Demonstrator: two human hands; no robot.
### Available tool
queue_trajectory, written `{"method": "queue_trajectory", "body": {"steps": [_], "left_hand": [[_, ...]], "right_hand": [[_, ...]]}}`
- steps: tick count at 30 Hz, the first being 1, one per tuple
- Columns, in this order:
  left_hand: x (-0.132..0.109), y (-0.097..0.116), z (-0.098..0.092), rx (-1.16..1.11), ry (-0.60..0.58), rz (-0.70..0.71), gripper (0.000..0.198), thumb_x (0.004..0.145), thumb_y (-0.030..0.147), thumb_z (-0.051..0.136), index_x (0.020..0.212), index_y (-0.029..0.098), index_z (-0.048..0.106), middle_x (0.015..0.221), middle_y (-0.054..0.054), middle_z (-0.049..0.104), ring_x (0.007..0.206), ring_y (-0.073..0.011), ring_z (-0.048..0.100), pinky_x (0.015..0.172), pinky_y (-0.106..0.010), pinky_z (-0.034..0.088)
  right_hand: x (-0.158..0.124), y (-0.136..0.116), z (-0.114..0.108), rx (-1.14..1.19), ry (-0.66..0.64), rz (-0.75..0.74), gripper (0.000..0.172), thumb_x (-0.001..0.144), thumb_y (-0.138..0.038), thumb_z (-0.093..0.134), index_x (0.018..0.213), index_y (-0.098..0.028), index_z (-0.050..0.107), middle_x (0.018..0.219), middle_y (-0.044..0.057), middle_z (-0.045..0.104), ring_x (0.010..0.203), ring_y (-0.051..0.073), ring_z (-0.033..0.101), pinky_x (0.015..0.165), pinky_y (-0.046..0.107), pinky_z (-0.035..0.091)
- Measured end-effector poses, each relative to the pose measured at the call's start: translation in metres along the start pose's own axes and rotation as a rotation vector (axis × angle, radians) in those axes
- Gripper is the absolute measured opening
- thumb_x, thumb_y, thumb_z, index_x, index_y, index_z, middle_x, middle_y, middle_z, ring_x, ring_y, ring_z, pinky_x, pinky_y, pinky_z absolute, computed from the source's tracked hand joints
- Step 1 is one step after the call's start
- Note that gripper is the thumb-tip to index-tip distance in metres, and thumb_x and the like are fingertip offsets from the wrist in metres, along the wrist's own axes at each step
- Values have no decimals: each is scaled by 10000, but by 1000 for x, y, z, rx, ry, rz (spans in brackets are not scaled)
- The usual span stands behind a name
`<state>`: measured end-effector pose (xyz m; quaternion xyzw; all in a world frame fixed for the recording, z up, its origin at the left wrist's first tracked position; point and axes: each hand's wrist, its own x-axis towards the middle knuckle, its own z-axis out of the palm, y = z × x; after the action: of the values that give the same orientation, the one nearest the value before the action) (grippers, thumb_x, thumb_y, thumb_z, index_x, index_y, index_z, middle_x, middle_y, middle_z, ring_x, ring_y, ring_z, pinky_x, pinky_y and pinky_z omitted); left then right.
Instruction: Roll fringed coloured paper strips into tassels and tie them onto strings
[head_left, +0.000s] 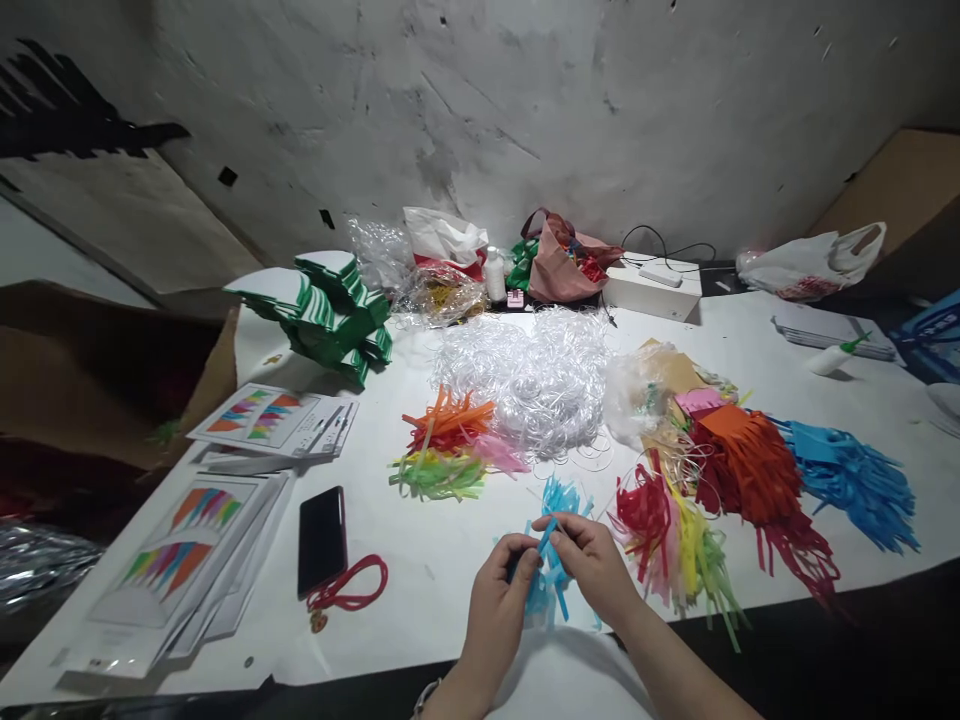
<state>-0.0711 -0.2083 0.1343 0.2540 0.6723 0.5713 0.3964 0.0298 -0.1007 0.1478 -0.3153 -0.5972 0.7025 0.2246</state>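
Near the front edge of the white table, my left hand (504,592) and my right hand (592,565) pinch a narrow light blue strip (547,537) between them, fingertips almost touching. More light blue strips (559,495) lie under and behind my hands. To the left rest small bunches of orange (450,410), pink (501,453) and green (442,476) strips. A heap of clear white string (536,380) sits behind. Right of my right hand are red (645,510) and yellow-green (697,550) strips.
A black phone (321,542) with a red cord and printed packets (180,560) lie left. Green-edged paper stacks (322,310) stand back left. Orange (750,460) and blue (851,480) fringe bundles lie right, a glue bottle (832,358) beyond. Bags and a white box (652,290) line the wall.
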Motion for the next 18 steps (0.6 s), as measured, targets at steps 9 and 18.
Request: {"method": "queue_trajectory", "body": {"steps": [9, 18], "left_hand": [[-1, -1, 1, 8, 16, -5, 276, 844, 453, 577, 901, 190, 639, 790, -23, 627, 733, -167, 544, 670, -256, 437], [-1, 8, 3, 82, 30, 14, 262, 783, 458, 629, 823, 200, 657, 773, -22, 653, 723, -189, 565, 682, -278, 453]], "right_hand": [[-1, 6, -2, -45, -10, 7, 253, 817, -337, 540, 917, -161, 692, 601, -39, 442, 511, 89, 327, 477, 212, 277], [2, -2, 3, -79, 35, 9, 134, 737, -236, 507, 709, -175, 623, 586, -41, 456, 543, 106, 375, 526, 222, 314]]}}
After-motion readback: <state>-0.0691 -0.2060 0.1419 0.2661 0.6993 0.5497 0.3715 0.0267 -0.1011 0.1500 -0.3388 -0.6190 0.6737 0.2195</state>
